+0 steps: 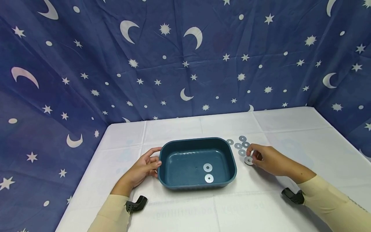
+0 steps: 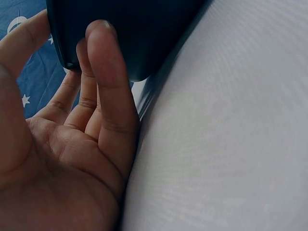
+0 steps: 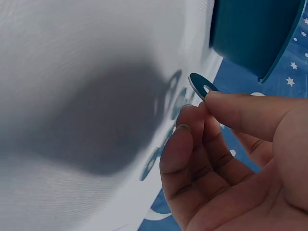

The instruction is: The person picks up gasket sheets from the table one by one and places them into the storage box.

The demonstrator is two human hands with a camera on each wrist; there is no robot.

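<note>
A dark teal plastic tub [image 1: 197, 187] stands on the white cloth. My left hand [image 1: 144, 166] holds its left end, thumb at the rim and the other fingers against the outer wall; the left wrist view shows these fingers [image 2: 108, 72] close up. Two flat metal washers [image 1: 207, 167] lie inside on the tub's floor, toward the right. To the right of the tub, my right hand [image 1: 268, 159] pinches another washer [image 3: 198, 85] between thumb and fingertips, raised off the cloth in the right wrist view. Several more washers [image 1: 238, 146] lie flat just beyond that hand.
A white cloth [image 1: 179, 212] with fold creases covers the table. Behind and at both sides hangs a blue curtain [image 1: 162, 74] with white moons and stars. A black wrist device [image 1: 136, 204] sits at the left sleeve, another [image 1: 292, 196] at the right.
</note>
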